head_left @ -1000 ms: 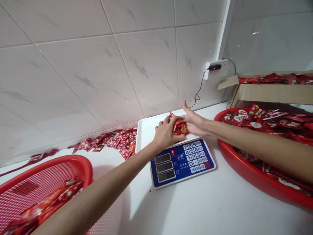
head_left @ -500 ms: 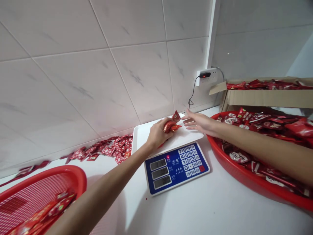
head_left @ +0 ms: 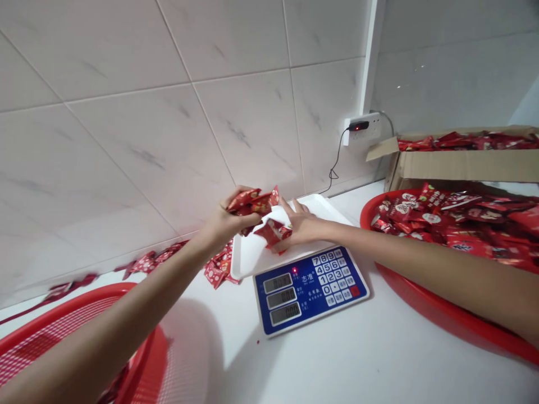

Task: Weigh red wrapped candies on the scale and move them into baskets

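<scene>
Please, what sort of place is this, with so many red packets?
Probably a small packing room or workshop: a digital weighing scale on a white counter, a red basket heaped with red sachets, and a cardboard carton holding more.

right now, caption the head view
Left hand holds red sachets, right hand touching them, over a digital scale's white tray

view: head-worn | facing: forward, down | range: close above left hand (head_left: 229, 221), right hand (head_left: 301, 225)
</scene>
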